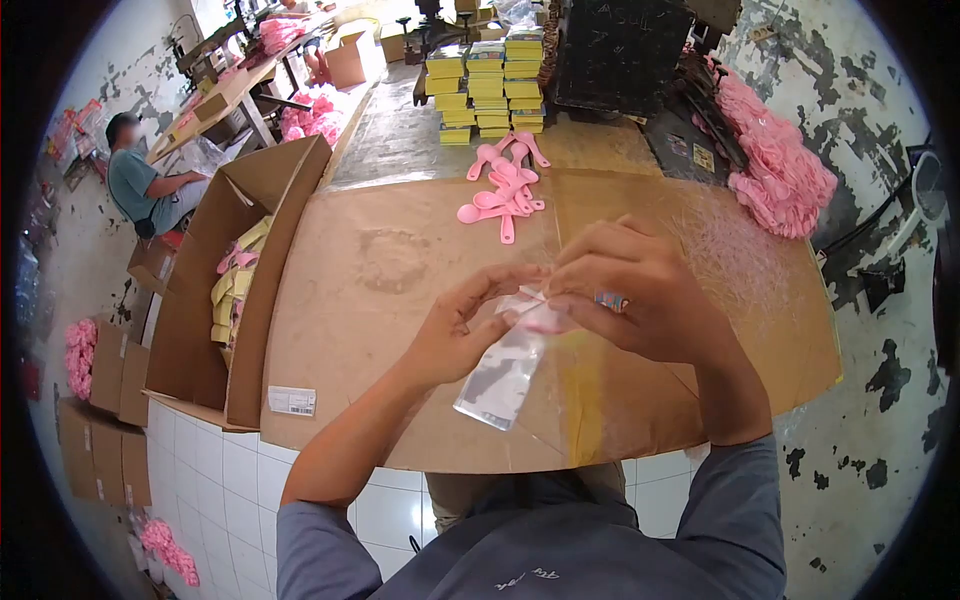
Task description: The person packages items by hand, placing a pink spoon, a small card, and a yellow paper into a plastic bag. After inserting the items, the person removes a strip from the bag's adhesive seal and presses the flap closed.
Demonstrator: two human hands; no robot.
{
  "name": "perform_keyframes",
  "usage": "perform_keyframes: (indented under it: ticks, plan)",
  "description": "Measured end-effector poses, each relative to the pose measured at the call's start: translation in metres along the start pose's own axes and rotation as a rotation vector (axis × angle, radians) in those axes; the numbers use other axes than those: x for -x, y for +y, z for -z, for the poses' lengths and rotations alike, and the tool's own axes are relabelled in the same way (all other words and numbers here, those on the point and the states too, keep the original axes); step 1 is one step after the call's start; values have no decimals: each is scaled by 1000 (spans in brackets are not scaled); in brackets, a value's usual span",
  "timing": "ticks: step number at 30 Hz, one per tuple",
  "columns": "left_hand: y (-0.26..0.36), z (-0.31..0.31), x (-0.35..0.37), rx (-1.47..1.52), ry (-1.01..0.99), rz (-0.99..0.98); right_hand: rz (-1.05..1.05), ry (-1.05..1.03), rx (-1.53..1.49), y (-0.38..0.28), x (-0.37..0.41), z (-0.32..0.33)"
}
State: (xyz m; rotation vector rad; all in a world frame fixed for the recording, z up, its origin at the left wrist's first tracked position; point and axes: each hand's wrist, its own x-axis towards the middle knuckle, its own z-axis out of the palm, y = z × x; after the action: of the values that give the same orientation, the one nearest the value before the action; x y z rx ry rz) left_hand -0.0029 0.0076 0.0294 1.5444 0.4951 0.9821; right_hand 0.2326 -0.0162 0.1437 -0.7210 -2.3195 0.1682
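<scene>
Above the middle of the cardboard-covered table, my left hand pinches the upper end of a clear plastic bag, which hangs down toward the table's front edge. My right hand is at the bag's top, its fingertips close against those of my left hand. Something pink shows at the bag's mouth between the hands, and a small printed piece shows under my right fingers. Beyond the hands lies a loose pile of pink spoons.
Stacks of yellow packs stand at the table's back. A large open cardboard box with yellow and pink packets is at the left. Pink bundles lie at the right. A person sits at far left.
</scene>
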Motion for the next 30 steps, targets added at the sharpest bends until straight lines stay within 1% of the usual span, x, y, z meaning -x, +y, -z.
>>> perform_keyframes:
  ticks: [2, 4, 5, 7, 8, 10, 11, 13, 14, 16, 19, 23, 25, 26, 28, 29, 30]
  plan:
    - [3, 0, 6, -207, -17, -99, -79, 3, -12, -1, 1, 1]
    - [12, -8, 12, -228, 1, -49, -200, -22, -21, 0, 4, -1]
    - [15, -11, 12, -239, 10, -24, -206, -3, -44, 1, 6, -4]
    - [10, -15, 8, -370, 67, -156, -217, 36, -91, 4, 9, -10]
    - [9, -16, 7, -435, 96, -221, -271, 20, -111, 2, 9, -10]
    - [15, -15, 7, -327, 57, -115, -380, -10, -151, -2, 9, -9]
    - [18, -15, 7, -273, 36, -62, -286, 82, -51, 0, 8, -15]
    - [17, -17, 7, -192, 89, -6, -96, 264, 148, 8, 8, -31]
    - [16, -18, 7, -151, 116, 22, -47, 246, 216, 10, 9, -33]
    - [15, -18, 7, -200, 114, -5, 51, 207, 351, 11, 12, -37]
    - [15, -18, 8, -321, 111, -15, 87, 144, 504, 11, 12, -47]
    - [8, -19, 8, -498, 113, -63, 120, 72, 564, 18, 15, -57]
    - [7, -17, 8, -575, 46, -53, 121, 25, 596, 25, 16, -59]
    - [7, -16, 9, -614, 12, -48, 63, 41, 565, 27, 15, -56]
    - [10, -15, 7, -588, 10, -5, -51, 74, 504, 33, 10, -43]
    - [11, -13, 6, -575, 12, 17, -186, 69, 281, 38, 12, -35]
    - [10, -12, 5, -465, 46, 48, -317, 62, 56, 44, 17, -23]
